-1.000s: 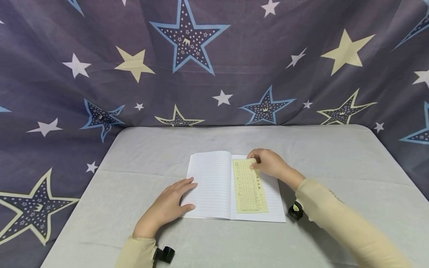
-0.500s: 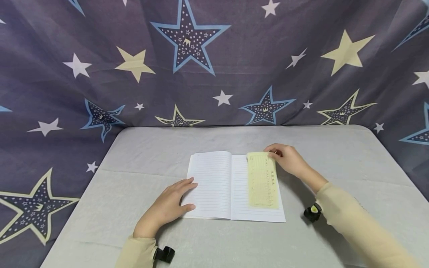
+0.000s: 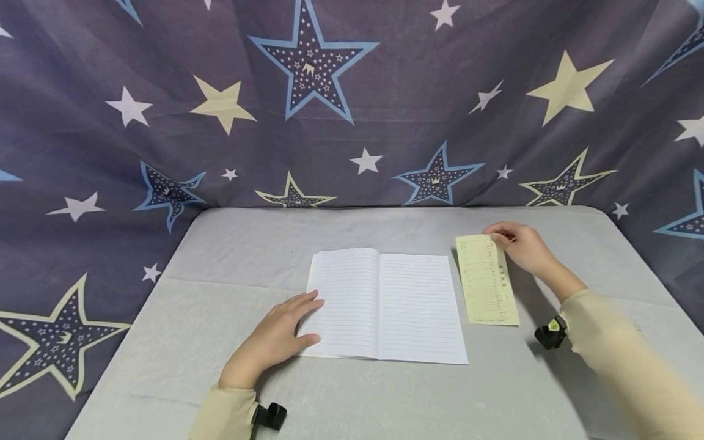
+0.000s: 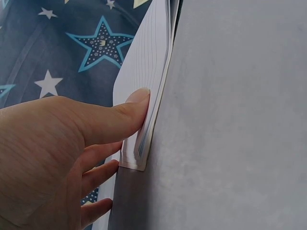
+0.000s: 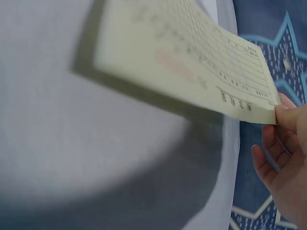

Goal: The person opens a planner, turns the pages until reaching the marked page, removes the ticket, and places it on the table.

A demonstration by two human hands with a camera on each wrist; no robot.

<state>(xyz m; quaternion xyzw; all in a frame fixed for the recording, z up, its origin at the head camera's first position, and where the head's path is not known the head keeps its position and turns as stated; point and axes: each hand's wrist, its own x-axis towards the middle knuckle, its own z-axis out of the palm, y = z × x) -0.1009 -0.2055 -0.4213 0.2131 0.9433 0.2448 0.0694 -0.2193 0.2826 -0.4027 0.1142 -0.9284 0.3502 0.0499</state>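
An open notebook [image 3: 420, 311] with blank ruled pages lies on the table. My left hand [image 3: 280, 333] rests on its left page near the lower left edge; in the left wrist view the thumb lies across the page margin. My right hand [image 3: 522, 247] pinches a yellow printed form slip [image 3: 486, 284] by its top right corner. The slip is to the right of the notebook, apart from it. In the right wrist view the form slip [image 5: 192, 62] is tilted and casts a shadow on the cloth, held between thumb and fingers.
A light grey cloth covers the table [image 3: 385, 403]. Behind it hangs a dark curtain [image 3: 352, 73] with a star pattern. Black camera mounts [image 3: 550, 333] sit on both wrists.
My right hand has carried the yellow form slip rightward off the notebook's right page, leaving that page uncovered. The left hand has stayed in place.
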